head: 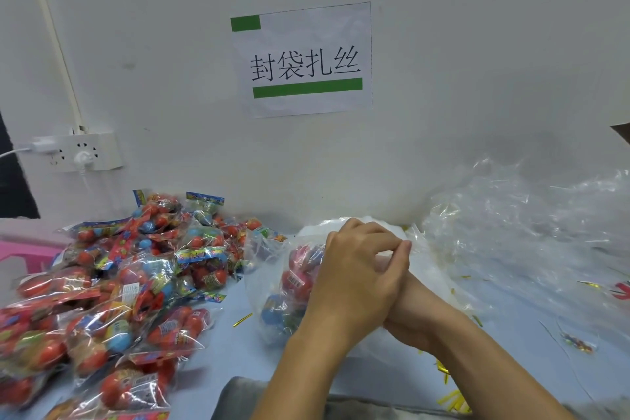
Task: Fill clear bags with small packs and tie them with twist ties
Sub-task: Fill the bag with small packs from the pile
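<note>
- At the far left a white power strip (83,151) hangs on the wall, with a white charger and a plug in it; a pink object (20,254) is cut off by the left edge below it.
- A large heap of small packs (112,286), clear wrappers holding red and blue balls, covers the left of the pale blue surface (235,344) and runs out of the frame at the bottom left.
- A single gold twist tie (242,319) lies on the surface between the heap and the clear bag (272,286).
- The clear bag, with red and blue packs inside, lies in the middle, just right of the heap; its right part is hidden behind the hands.
- A paper sign (303,60) with black characters and green bars is stuck on the wall above.
- The left hand (354,280) reaches in from below, its fingers curled together at the bag's gathered top, so its grip looks clamped on the clear bag.
- The right hand (405,327) sits under the left wrist and is mostly covered; whether its grip is together or apart cannot be told.
- More gold ties (450,399) lie scattered near the bottom right, blurred.
- A loose pile of empty clear bags (531,225) fills the right side against the wall.
</note>
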Motion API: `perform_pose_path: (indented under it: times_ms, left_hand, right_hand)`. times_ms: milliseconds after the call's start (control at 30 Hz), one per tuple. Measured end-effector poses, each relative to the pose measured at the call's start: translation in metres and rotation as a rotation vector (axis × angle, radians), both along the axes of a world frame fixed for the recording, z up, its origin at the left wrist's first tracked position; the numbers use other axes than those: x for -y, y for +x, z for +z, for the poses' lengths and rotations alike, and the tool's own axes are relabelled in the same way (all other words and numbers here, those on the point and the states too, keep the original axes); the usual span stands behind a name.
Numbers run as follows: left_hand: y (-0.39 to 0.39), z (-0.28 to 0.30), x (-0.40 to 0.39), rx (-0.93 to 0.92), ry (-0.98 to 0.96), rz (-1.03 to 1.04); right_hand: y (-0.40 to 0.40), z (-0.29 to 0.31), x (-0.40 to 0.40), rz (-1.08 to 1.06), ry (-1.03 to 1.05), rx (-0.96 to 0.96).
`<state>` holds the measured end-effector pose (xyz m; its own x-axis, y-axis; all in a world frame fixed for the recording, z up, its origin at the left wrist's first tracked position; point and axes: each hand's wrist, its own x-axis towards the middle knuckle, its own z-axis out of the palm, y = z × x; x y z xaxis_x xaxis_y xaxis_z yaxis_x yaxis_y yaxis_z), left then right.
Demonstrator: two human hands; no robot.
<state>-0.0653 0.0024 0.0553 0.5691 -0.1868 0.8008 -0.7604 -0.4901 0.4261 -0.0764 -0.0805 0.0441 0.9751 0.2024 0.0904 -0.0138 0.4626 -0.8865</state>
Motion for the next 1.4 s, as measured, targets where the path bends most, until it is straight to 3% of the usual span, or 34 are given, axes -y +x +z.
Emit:
perform_pose_path:
  times_ms: [67,167,267,333,433,467,567,700,800,867,1033,1400]
  left_hand:
    - [0.000,0.001,-0.001,-0.012,-0.014,0.000]
    - [0.000,0.001,-0.004,-0.037,-0.024,-0.001]
    - [0.000,0.001,-0.004,-0.043,-0.027,-0.003]
    - [-0.001,0.000,-0.001,-0.040,-0.017,-0.014]
    - [-0.002,-0.005,0.006,-0.062,0.021,-0.069]
    - [-0.002,-0.007,0.007,-0.069,0.041,-0.089]
    - [0.001,-0.011,0.009,-0.089,0.070,-0.128]
    - [0.000,-0.003,0.002,-0.092,-0.063,-0.147]
    - [0.004,0.004,-0.014,-0.085,-0.126,-0.051]
    - [0.009,0.005,-0.027,-0.138,-0.034,0.024]
    - [0.014,-0.003,-0.036,-0.257,0.238,0.113]
    - [0.013,-0.005,-0.021,-0.138,0.070,-0.011]
  right_hand:
    - [0.006,0.002,-0.002,-0.002,-0.023,-0.033]
    - [0.007,0.007,0.005,-0.120,-0.191,-0.068]
    - [0.007,0.007,0.011,-0.107,-0.344,-0.042]
    - [0.006,0.003,0.009,-0.055,-0.276,-0.043]
    - [0.008,-0.010,-0.001,-0.042,0.168,-0.078]
    - [0.011,-0.014,0.001,-0.070,0.177,-0.106]
    - [0.018,-0.021,0.008,-0.071,0.143,-0.206]
    - [0.017,-0.020,0.006,0.024,0.104,-0.023]
    - [0.015,-0.009,0.010,0.128,-0.158,0.051]
    - [0.016,-0.006,0.017,0.197,-0.242,0.058]
    - [0.019,-0.006,0.015,0.233,-0.295,0.071]
    - [0.022,-0.013,0.013,0.155,-0.222,-0.006]
